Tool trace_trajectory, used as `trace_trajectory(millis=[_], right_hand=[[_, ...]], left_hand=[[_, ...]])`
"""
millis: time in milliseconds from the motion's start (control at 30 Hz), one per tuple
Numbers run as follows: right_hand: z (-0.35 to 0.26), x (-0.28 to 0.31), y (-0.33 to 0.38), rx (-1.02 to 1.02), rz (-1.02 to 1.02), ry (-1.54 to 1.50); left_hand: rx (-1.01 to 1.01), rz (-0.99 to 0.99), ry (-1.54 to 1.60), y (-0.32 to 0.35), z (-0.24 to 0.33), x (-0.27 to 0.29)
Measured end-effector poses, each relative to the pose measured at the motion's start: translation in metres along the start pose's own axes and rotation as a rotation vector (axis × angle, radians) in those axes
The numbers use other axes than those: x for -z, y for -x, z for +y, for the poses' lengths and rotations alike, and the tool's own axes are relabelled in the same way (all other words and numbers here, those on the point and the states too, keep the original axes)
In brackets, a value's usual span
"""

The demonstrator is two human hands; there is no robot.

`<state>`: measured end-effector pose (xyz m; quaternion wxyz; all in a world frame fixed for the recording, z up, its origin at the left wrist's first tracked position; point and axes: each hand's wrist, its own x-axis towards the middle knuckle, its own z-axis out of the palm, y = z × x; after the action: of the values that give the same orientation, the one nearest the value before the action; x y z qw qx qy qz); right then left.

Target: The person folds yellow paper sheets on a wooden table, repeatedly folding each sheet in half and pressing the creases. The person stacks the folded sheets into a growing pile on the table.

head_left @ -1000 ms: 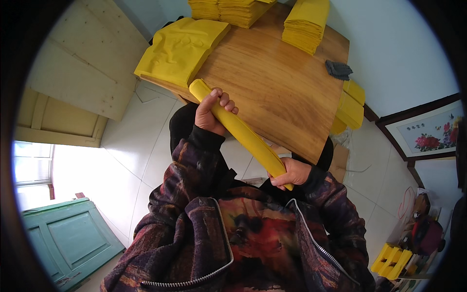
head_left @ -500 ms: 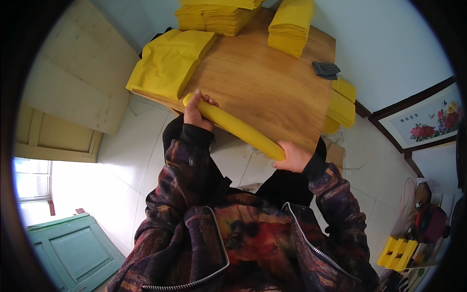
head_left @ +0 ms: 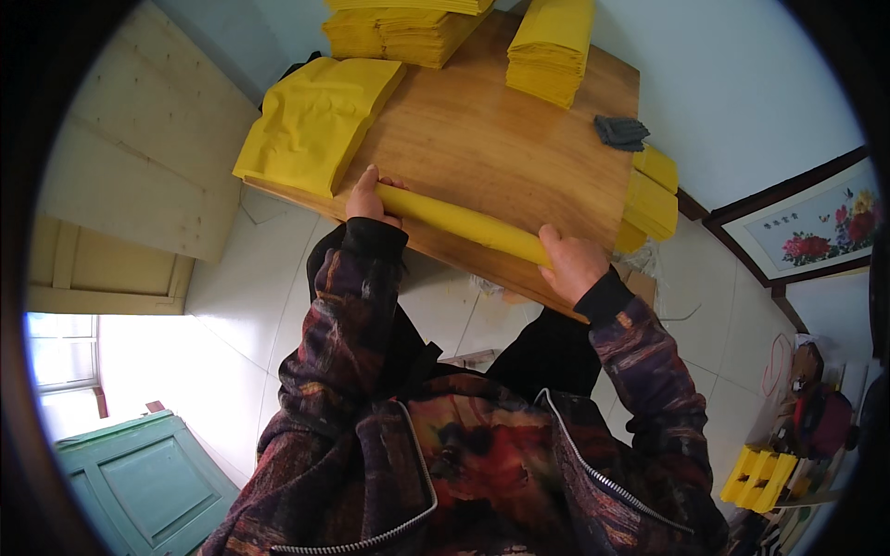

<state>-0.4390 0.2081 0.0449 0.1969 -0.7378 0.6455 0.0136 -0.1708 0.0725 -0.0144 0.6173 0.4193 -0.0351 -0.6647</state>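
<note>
A slim yellow roll [head_left: 464,220], of paper or cloth I cannot tell, lies across the near edge of the wooden table [head_left: 491,139]. My left hand [head_left: 371,197] is closed around its left end, with the thumb on top. Around the right end my right hand [head_left: 575,264] is closed, thumb also uppermost. Both palms hide the ends of the roll. Just beyond my left hand, a flat pile of yellow sheets or bags [head_left: 320,120] with a wrinkled top lies at the table's left corner.
Stacks of folded yellow pieces [head_left: 399,37] and a narrower stack [head_left: 547,56] stand at the far side. A grey folded cloth [head_left: 621,132] rests on the right edge. More yellow bundles [head_left: 652,199] sit beyond it, near a framed flower picture [head_left: 807,227].
The right hand has moved up and away from me, bringing the roll closer to level and onto the table's near edge. The left hand has barely shifted; both still hold the roll.
</note>
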Motion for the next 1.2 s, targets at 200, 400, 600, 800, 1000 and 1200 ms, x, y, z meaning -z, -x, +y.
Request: trace_trajectory(millis=[200, 400, 600, 800, 1000, 1200], right_hand=[[0.009, -0.010, -0.006, 0.205, -0.188, -0.396], [0.027, -0.001, -0.019, 0.090, -0.758, -0.861], [0.016, -0.008, -0.010, 0.314, 0.054, -0.239], [0.014, -0.012, -0.011, 0.111, 0.095, 0.094], [0.033, 0.005, -0.022, 0.216, -0.145, -0.285], [0.044, 0.004, -0.022, 0.176, -0.152, -0.401]], left_hand=[[0.018, -0.176, 0.075, 0.013, 0.008, -0.002], [0.074, -0.504, 0.244, 0.021, -0.002, -0.002], [0.156, -0.116, 0.129, -0.002, -0.006, 0.004], [0.076, 0.018, -0.133, -0.007, -0.005, 0.002], [0.018, -0.337, 0.018, 0.006, -0.006, 0.000], [-1.032, -0.077, -1.049, 0.044, -0.021, 0.028]])
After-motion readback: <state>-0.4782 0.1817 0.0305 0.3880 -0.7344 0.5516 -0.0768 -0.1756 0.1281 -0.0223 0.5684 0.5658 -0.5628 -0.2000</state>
